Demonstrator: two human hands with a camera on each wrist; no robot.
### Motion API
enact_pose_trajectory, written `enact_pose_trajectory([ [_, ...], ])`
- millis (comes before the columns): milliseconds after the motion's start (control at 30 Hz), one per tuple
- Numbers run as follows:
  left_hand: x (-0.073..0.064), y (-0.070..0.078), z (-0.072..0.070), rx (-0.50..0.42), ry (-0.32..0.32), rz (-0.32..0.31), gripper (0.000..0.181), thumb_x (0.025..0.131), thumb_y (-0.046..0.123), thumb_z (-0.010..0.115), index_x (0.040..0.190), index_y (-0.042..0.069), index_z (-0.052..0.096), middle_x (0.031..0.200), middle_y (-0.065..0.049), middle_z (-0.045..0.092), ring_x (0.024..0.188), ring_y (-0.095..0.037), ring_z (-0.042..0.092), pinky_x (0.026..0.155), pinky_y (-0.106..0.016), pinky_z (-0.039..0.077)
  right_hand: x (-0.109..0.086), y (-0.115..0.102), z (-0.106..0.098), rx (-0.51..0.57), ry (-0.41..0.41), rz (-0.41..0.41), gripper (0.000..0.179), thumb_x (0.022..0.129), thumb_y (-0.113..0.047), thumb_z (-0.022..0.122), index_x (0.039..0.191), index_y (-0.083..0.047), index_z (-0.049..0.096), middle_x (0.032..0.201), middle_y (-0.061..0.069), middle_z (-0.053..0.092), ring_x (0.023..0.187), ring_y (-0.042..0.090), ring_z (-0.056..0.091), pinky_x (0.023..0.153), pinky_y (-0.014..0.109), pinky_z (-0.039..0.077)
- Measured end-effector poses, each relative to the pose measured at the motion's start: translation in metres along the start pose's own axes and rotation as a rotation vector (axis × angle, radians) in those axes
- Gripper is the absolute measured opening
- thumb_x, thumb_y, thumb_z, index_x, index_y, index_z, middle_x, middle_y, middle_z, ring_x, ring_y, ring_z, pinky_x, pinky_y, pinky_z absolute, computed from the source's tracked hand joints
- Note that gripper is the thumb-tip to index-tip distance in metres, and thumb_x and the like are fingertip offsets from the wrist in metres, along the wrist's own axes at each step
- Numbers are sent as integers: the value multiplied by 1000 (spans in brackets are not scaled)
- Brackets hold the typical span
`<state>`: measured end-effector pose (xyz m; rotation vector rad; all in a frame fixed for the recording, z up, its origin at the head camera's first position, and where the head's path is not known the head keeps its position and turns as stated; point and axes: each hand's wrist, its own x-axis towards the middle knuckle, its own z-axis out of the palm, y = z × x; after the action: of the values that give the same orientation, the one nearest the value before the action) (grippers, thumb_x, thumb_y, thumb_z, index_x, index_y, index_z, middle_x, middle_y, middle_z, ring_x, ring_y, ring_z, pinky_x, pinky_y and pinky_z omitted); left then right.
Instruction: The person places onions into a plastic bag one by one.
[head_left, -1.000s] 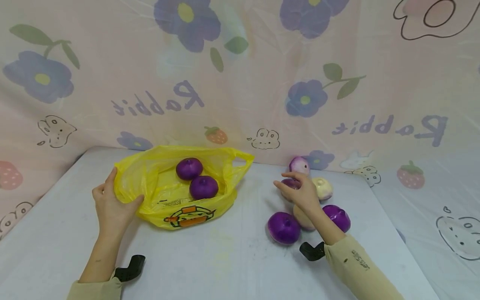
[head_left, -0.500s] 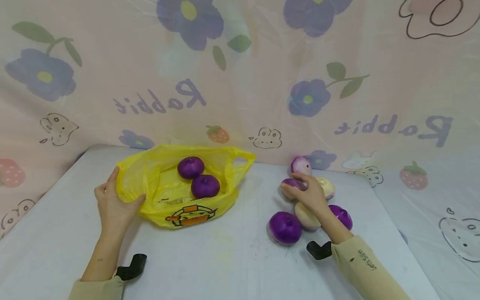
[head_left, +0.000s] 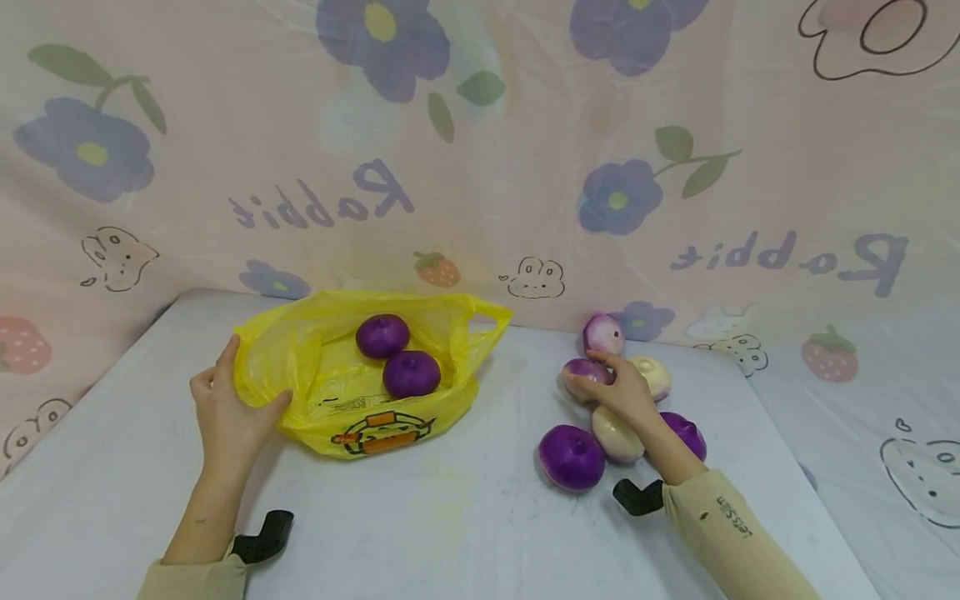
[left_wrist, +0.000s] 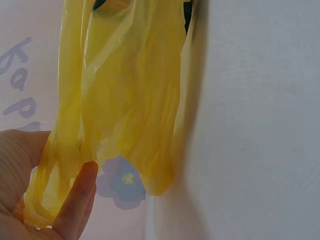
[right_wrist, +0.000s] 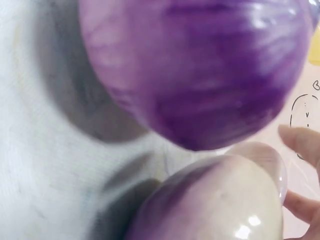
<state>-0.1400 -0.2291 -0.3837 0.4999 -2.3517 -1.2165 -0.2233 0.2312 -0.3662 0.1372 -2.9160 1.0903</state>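
A yellow plastic bag (head_left: 303, 421) lies on its side at the left of the head view, its mouth spread. Two purple onions (head_left: 412, 374) rest inside it. My left hand (head_left: 236, 417) holds the bag's left edge, with the thumb in front; the left wrist view shows the fingers (left_wrist: 77, 200) curled into the thin plastic. On the right, my right hand (head_left: 628, 396) grips a purple onion (head_left: 586, 368) between thumb and fingers, low at the table. Just below that hand sits a cream onion (head_left: 617, 435), also large in the right wrist view.
Around the right hand stand a purple onion (head_left: 572, 457) in front, another (head_left: 684, 435) partly behind the forearm, a cream one (head_left: 651, 377), and a pale purple one (head_left: 603, 333) at the back. A printed curtain (head_left: 480, 192) hangs behind the white table (head_left: 450, 517).
My right hand has come down onto the purple onion, its spread thumb and fingers closing around it. The left hand and the bag look the same.
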Motion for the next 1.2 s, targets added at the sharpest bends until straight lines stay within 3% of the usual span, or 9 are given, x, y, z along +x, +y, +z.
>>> enact_pose_trajectory([
  [500,-1,0,0,-7,3,7,94,74,-1,74,153,12,23,135,-32,25,118,-51,35,98,-61,33,-1,0,1,-19,-2,-54,52,86,-21,69,129,6,54,128,33,54,120,46,50,102,55,39],
  [833,-1,1,-1,-7,6,11,94,73,-1,74,152,12,24,135,-32,25,119,-50,35,98,-61,34,-2,-8,-6,-17,-16,-18,56,88,-27,68,134,-2,52,134,31,50,123,45,47,103,56,37],
  [1067,-1,1,-1,-3,-1,2,95,74,0,74,153,12,23,136,-31,24,120,-51,35,99,-62,33,1,-19,-10,38,32,-30,54,88,-27,68,134,-3,53,136,25,50,117,41,53,92,44,46],
  [1200,-1,1,-2,-3,-5,-3,95,74,0,74,153,13,22,136,-31,24,120,-51,35,99,-62,33,2,-24,-11,85,28,-2,54,89,-29,67,136,-6,52,140,21,49,119,41,52,93,44,46],
])
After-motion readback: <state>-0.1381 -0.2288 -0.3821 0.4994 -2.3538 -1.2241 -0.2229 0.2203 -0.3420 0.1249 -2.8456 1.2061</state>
